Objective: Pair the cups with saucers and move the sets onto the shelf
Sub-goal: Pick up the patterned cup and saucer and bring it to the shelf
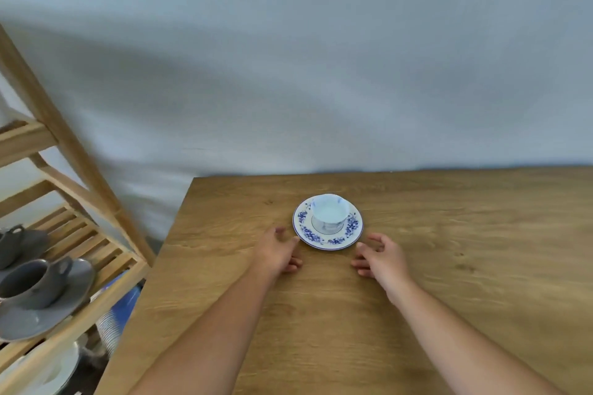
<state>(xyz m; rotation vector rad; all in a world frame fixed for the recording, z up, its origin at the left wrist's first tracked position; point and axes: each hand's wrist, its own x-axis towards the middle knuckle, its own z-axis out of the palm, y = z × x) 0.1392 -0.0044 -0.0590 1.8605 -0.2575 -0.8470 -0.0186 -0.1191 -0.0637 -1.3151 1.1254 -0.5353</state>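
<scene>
Left hand (278, 251) and right hand (380, 254): both unclenched, empty, flanking blue-patterned saucer (327, 239) bearing white cup (330, 212) on table (449, 266).

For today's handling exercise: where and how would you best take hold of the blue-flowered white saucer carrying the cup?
Probably grip the blue-flowered white saucer by its rim at opposite edges, left hand and right hand coming from each side; lifting it level should keep the white cup steady.

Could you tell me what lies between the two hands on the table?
Only bare wooden table between left hand and right hand, in the head view.
</scene>
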